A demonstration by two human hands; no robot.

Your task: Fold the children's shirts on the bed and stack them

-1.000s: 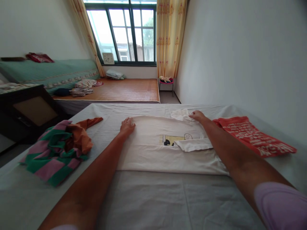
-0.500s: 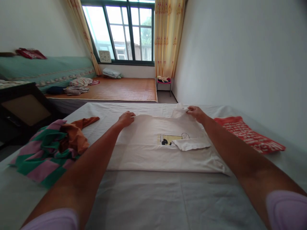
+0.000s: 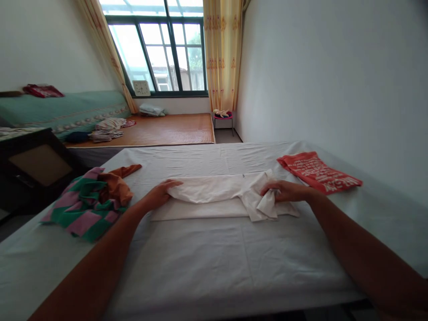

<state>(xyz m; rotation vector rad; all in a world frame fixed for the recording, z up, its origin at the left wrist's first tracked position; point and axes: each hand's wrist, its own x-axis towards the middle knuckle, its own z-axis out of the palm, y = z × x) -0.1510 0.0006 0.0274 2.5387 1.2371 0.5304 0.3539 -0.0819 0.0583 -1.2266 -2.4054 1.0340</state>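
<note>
A white T-shirt (image 3: pixel 214 196) lies folded in half on the grey-white bed sheet (image 3: pixel 207 263) in front of me. My left hand (image 3: pixel 159 194) grips the left end of its folded-over top layer. My right hand (image 3: pixel 284 191) grips the right end, where a bunched sleeve sticks out toward me. The shirt's printed picture is hidden inside the fold.
A pink-and-green striped garment with an orange one (image 3: pixel 90 200) is heaped at the left of the bed. A folded red printed shirt (image 3: pixel 317 171) lies at the right near the wall. Beyond are a woven-mat bed (image 3: pixel 160 129), a dark cabinet (image 3: pixel 33 165) and a window.
Both hands lifted the shirt's far edge and pulled it toward me, folding the shirt in half and covering the print. The view also shifted slightly.
</note>
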